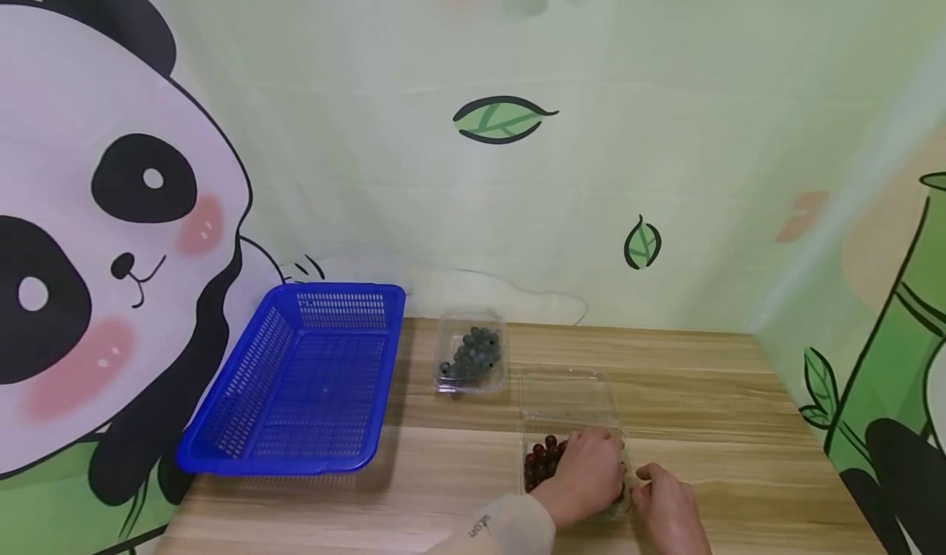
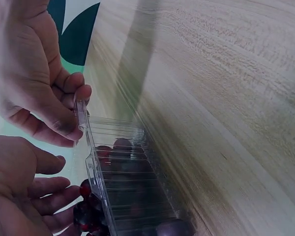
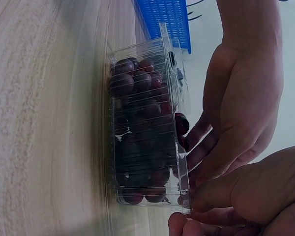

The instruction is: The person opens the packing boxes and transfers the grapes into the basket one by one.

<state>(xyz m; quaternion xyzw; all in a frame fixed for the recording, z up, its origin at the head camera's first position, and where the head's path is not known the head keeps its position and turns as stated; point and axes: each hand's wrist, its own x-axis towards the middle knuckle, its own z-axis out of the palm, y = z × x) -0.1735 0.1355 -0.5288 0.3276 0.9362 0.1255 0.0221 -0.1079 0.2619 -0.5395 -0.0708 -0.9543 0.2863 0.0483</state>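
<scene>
A clear plastic clamshell box (image 1: 521, 473) of dark red grapes (image 1: 543, 460) stands on the table, its lid (image 1: 569, 392) folded back away from me. My left hand (image 1: 587, 473) reaches over the box. In the left wrist view, the left hand (image 2: 19, 189) has thumb and fingers apart, with its fingertips against the grapes (image 2: 91, 211) at the top. At the near right corner is my right hand (image 1: 668, 506); in the left wrist view, this right hand (image 2: 37, 83) pinches the box's rim between thumb and fingers. More grapes (image 3: 137, 118) show through the box's side.
To the left stands a blue plastic basket (image 1: 377, 432) with nothing in it. Another clear box (image 1: 443, 333) holding dark grapes (image 1: 475, 354) sits farther back, between the basket and the lid. A printed panda backdrop (image 1: 414, 169) rises behind the wooden table (image 1: 443, 473).
</scene>
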